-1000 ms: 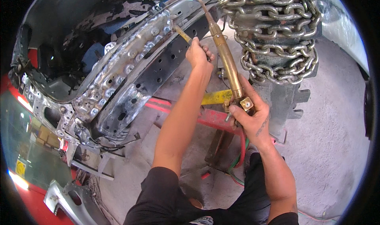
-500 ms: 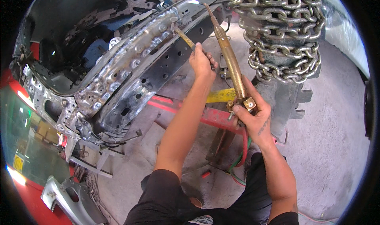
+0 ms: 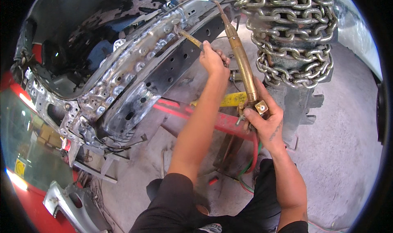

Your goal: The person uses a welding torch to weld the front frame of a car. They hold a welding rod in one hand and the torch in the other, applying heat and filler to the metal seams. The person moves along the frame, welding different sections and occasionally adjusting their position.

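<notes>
My left hand (image 3: 213, 60) is closed round the handle of a hammer (image 3: 189, 36) with a worn yellowish shaft. The hammer's small head is at the bare, spot-marked metal of a car body rail (image 3: 137, 56); whether it touches is hard to tell. In my right hand (image 3: 268, 120) is a brass gas torch (image 3: 242, 61), gripped at its valve end with the thumb beside the knobs. The torch points up and away, its bent tip close to the far part of the rail. No flame can be made out at the tip.
A post wrapped in heavy steel chain (image 3: 292, 46) stands at the right. Below my hands run a red beam (image 3: 229, 124) and a yellow bar (image 3: 229, 99). Red and green hoses (image 3: 247, 171) trail down near my leg. A silver body panel (image 3: 77, 204) lies at lower left.
My left hand has shifted slightly right and down, with the hammer shaft lying flatter. The torch in my right hand has moved a little to the right.
</notes>
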Action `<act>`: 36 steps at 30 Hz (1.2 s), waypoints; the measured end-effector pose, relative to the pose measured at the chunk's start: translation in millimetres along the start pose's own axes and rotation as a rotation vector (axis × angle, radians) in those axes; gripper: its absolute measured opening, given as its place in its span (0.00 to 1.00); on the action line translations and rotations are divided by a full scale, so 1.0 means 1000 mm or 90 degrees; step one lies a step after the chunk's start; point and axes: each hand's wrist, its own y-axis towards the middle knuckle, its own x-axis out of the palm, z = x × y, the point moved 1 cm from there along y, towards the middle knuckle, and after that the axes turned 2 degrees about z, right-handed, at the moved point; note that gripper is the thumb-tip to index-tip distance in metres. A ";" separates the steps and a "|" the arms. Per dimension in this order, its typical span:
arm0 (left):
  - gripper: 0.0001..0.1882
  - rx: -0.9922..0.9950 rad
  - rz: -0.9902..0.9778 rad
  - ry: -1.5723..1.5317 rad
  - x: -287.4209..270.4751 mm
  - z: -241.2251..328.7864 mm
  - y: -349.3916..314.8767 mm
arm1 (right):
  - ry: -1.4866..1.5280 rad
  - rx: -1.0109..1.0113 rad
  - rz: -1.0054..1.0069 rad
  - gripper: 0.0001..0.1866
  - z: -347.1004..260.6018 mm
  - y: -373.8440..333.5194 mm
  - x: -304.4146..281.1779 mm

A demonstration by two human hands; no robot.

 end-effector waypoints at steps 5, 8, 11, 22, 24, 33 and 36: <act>0.18 -0.034 0.004 -0.035 0.005 0.011 0.001 | 0.003 0.000 -0.023 0.39 -0.005 -0.004 -0.003; 0.18 -0.057 0.006 -0.039 0.001 0.014 0.004 | 0.020 0.007 -0.016 0.39 -0.005 -0.006 -0.002; 0.19 -0.064 -0.007 -0.006 -0.008 0.013 0.000 | 0.025 0.033 -0.029 0.39 -0.006 -0.004 -0.004; 0.19 -0.085 0.001 -0.019 0.003 0.026 -0.007 | -0.012 0.003 -0.033 0.39 0.000 -0.004 0.001; 0.19 -0.105 -0.005 -0.028 -0.006 0.029 0.001 | -0.001 0.023 -0.042 0.39 -0.005 -0.004 0.003; 0.18 -0.106 -0.038 -0.023 -0.025 0.020 -0.005 | -0.079 -0.037 -0.030 0.39 0.009 -0.001 0.004; 0.19 -0.096 -0.036 -0.003 -0.021 0.018 -0.009 | -0.089 -0.044 -0.035 0.39 0.008 0.001 0.002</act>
